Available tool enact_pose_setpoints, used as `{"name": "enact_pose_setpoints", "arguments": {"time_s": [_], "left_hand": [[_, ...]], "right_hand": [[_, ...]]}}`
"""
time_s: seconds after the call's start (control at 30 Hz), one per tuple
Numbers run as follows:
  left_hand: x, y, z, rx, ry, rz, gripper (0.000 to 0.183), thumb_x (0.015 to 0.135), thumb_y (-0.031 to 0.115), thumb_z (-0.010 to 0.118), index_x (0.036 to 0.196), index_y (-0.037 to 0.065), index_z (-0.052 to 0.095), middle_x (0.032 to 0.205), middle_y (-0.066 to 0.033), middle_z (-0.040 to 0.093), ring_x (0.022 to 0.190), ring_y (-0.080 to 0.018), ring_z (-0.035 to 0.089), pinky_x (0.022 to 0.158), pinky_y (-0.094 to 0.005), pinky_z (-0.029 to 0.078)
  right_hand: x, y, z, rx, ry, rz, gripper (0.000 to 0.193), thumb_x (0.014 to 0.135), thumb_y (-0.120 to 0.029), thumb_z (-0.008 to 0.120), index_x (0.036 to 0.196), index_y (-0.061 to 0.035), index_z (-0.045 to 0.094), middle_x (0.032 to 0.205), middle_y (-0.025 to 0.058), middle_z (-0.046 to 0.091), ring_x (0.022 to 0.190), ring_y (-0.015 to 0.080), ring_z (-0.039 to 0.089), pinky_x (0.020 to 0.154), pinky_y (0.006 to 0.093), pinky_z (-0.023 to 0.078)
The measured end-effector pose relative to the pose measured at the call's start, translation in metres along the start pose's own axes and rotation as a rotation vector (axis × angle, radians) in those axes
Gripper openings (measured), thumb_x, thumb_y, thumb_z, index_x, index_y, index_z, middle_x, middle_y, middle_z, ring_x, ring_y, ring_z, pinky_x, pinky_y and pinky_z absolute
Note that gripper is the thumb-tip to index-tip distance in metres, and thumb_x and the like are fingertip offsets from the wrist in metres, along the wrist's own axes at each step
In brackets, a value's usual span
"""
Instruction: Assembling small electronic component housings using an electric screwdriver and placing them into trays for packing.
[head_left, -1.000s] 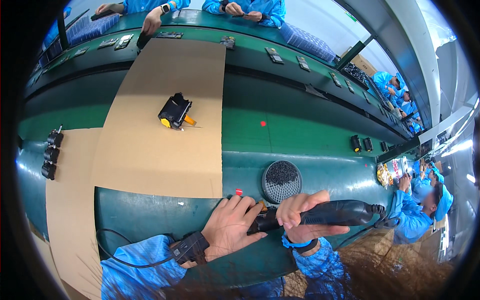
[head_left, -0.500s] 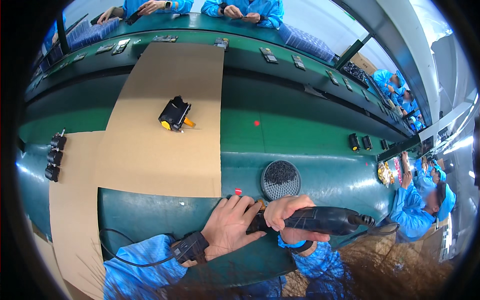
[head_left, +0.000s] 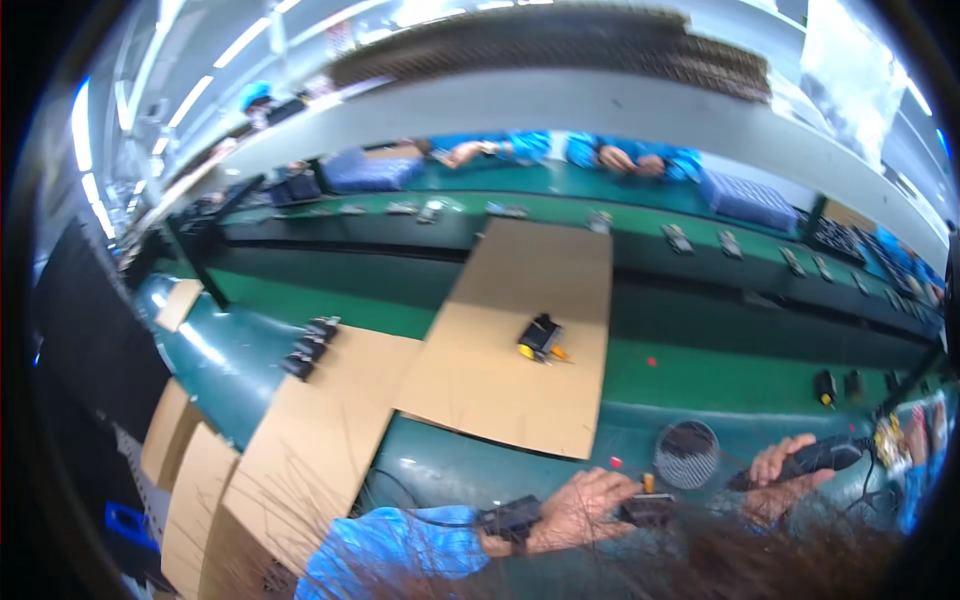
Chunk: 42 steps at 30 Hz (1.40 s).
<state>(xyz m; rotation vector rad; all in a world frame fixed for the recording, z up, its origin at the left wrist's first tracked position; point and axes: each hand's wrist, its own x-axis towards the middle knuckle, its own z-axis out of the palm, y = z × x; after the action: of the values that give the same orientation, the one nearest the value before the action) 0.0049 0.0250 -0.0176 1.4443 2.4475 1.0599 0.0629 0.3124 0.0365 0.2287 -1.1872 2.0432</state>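
Observation:
My left hand (head_left: 585,508) is by the bench's near edge, its fingers and thumb around the end of a small black block-shaped device (head_left: 645,511). An orange piece (head_left: 648,484) sticks up from that device. Off to the right, my right hand (head_left: 780,478) is wrapped round a black corded power screwdriver (head_left: 825,456), held clear of the device. Between and beyond the hands stands a round grey dish (head_left: 690,474) with many small dark pieces in it. A black band circles my left wrist. Hair strands blur the lower edge.
A cardboard sheet (head_left: 490,400) bears a black unit (head_left: 541,338) with yellow and orange parts. More black units (head_left: 312,348) stand in a row at the left. Circuit boards (head_left: 677,239) lie along the far green strip, below a grey overhead beam (head_left: 600,110). Co-workers sit across.
The view has swung left and upward. My right hand and the screwdriver have moved rightward, away from my left hand, and the black device beside my left hand now shows.

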Motion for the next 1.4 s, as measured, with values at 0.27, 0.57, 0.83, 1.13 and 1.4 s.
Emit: {"name": "enact_pose_setpoints", "arguments": {"time_s": [0.27,0.57,0.83,1.13,1.4], "left_hand": [[-0.014,0.02,-0.044,-0.265,0.036,-0.072,0.055,0.088,0.027,0.074,0.132,0.003,0.053,0.13,-0.0165,0.055,0.127,-0.0344,0.051,0.11,-0.0418,0.042],[-0.067,0.045,-0.087,0.684,-0.244,-0.234,0.044,0.095,0.026,0.062,0.136,0.012,0.049,0.144,-0.0213,0.039,0.133,-0.0437,0.044,0.105,-0.0522,0.045],[-0.091,0.025,-0.076,0.311,-0.224,-0.02,0.059,0.089,0.016,0.064,0.145,0.013,0.045,0.14,-0.0199,0.044,0.124,-0.0404,0.048,0.105,-0.0484,0.045],[-0.248,-0.04,-0.278,0.583,0.757,-0.923,0.082,0.065,0.025,0.091,0.136,0.003,0.055,0.114,-0.0176,0.068,0.105,-0.0318,0.067,0.094,-0.0389,0.052],[-0.356,-0.184,-0.279,0.579,0.757,-1.135,0.081,0.064,0.024,0.087,0.134,0.002,0.056,0.12,-0.0206,0.062,0.114,-0.0375,0.06,0.101,-0.042,0.048]], "right_hand": [[-0.011,0.04,-0.014,0.111,0.101,0.119,0.064,0.097,-0.075,0.032,0.098,-0.0121,0.045,0.062,-0.0011,0.042,0.041,0.0086,0.039,0.039,0.0225,0.034],[-0.017,0.042,-0.023,-0.04,0.163,0.084,0.065,0.097,-0.075,0.031,0.1,-0.0111,0.043,0.062,-0.0009,0.041,0.043,0.0084,0.039,0.042,0.0225,0.036],[-0.024,0.068,-0.048,-0.013,0.133,0.147,0.068,0.094,-0.078,0.035,0.104,-0.0117,0.044,0.062,-0.0012,0.041,0.044,0.0087,0.039,0.042,0.0228,0.034],[-0.019,0.056,-0.046,-0.086,0.163,0.09,0.068,0.093,-0.077,0.04,0.104,-0.0104,0.045,0.061,-0.0011,0.041,0.045,0.0078,0.04,0.043,0.0217,0.035],[-0.016,0.061,-0.048,-0.103,0.175,0.112,0.065,0.096,-0.075,0.036,0.101,-0.0103,0.044,0.06,-0.0009,0.041,0.045,0.0083,0.039,0.043,0.0221,0.034]]}}
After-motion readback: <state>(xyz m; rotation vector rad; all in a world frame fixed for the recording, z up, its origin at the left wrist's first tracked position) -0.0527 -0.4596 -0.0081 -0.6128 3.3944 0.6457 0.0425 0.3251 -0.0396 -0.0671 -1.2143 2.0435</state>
